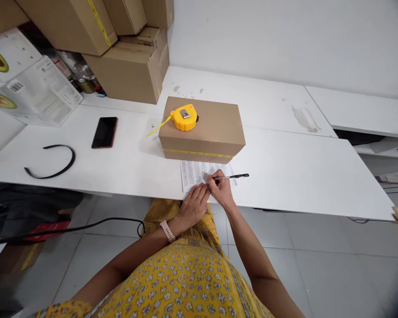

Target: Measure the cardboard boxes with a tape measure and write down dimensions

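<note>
Pinching a black-ended pen firmly in the closed fingers of the right hand, over a printed sheet.
Resting the left hand flat just beside, gripping nothing, at the sheet's near edge. Could skew the writing by letting the sheet slide under light fingers; could jolt the yellow tape measure, atop the cardboard box just beyond the grip, by bumping that box. Closed on top, hiding any contents. Equally impossible to see inside the stacked cartons farther off, beyond and leftward.

Pen, black-ended, slanted over sheet (white, lying flat beneath, columns of small print).
</note>
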A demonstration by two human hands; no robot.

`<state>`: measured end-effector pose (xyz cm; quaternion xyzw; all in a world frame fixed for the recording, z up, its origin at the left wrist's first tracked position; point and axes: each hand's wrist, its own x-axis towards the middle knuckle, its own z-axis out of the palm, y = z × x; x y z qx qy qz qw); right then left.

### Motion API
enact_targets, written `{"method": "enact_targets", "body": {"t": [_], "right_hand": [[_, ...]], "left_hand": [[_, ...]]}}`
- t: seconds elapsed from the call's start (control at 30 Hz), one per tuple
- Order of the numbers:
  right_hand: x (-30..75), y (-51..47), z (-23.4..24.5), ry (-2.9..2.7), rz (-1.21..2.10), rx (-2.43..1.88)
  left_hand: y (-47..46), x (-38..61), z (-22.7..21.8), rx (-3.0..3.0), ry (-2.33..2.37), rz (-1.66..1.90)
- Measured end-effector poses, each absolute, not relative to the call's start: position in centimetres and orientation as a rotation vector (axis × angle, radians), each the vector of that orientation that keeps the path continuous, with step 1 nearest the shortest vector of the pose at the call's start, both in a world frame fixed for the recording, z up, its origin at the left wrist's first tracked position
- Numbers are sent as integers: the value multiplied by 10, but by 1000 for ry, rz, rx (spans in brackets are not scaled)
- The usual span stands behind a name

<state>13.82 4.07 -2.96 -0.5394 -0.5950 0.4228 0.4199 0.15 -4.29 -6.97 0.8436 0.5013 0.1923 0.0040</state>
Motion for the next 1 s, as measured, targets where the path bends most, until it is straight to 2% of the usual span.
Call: {"method": "enact_targets", "body": {"t": [1.0], "right_hand": [[140,44,-41,-1587,1040,-1299]], "left_hand": [[-42,0,-71,2733,1574,698]]}}
